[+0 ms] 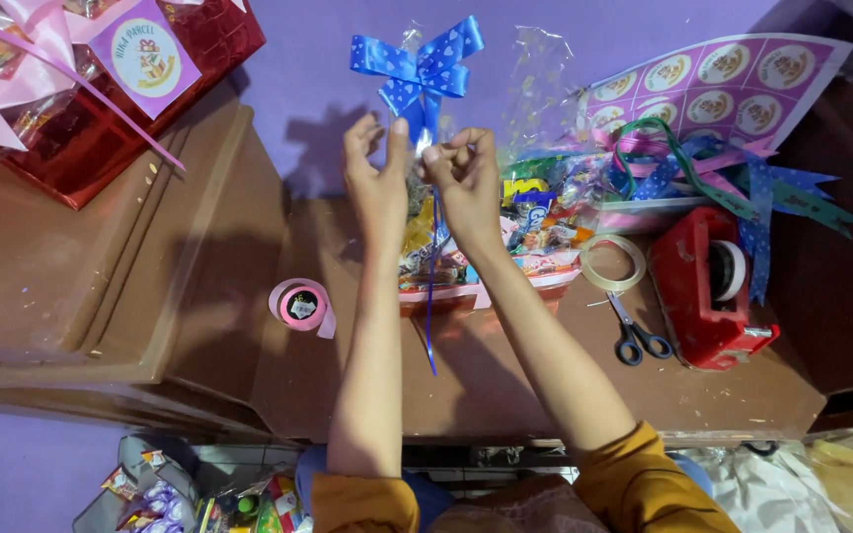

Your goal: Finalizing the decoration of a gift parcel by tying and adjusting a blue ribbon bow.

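Up near the top middle, two bare hands are working at a shiny blue ribbon bow (417, 67) with little pale hearts on it. The bow is sitting on top of a clear crinkly plastic parcel (466, 232) stuffed with bright snack packs. The parcel is standing tall, its long way running from 6 o'clock to 12 o'clock, and the bow's loops are spreading out to 9 and 3 o'clock. A thin blue ribbon tail (430, 316) is hanging straight down toward 6 o'clock.

Starting from the left, a red shiny gift box (140, 118) with pink ribbon is resting at 10 o'clock. A small roll of pink ribbon (302, 305) is lying flat on the brown wooden table (101, 257) at 8 o'clock. The left hand (377, 178) is touching the plastic neck under the bow, fingers partly curled; I cannot tell how tight it is pinching. The right hand (466, 178) is just beside it, fingertips pressed together on the neck.

Further right, a clear tape ring (612, 263) is lying at 3 o'clock, with black-handled scissors (634, 331) below it. A chunky red tape holder (708, 291) is sitting next to them. Loose green and blue ribbons (742, 183) and a purple sheet of round stickers (723, 84) are lying at 2 o'clock. Both arms are crossing in front of the parcel.
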